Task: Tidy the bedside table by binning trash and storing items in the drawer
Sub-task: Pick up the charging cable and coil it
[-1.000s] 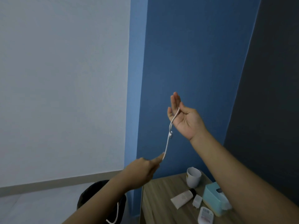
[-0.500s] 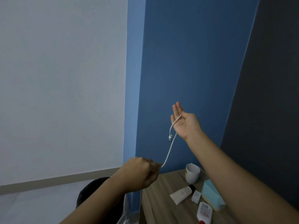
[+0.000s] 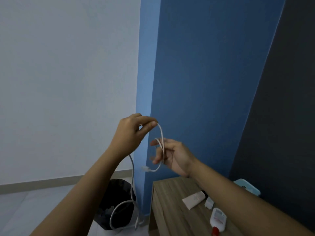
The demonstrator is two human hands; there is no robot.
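Blue wall corner above the bedside table [image 3: 170,210]: our left hand [image 3: 131,135] has risen, pinching the white cable [image 3: 162,133] over to our right hand [image 3: 172,155], which closes on a coil, so we're winding it for the drawer.

A bedroom corner in a home.

A small wood-grain bedside table [image 3: 172,210] stands against a blue painted wall [image 3: 204,82] beside a white wall [image 3: 68,74] with a skirting board. Toiletry items lie on the table: a squeeze tube [image 3: 193,200] and a small white bottle [image 3: 218,219]. A black waste bin [image 3: 117,198] sits on the floor beside it.
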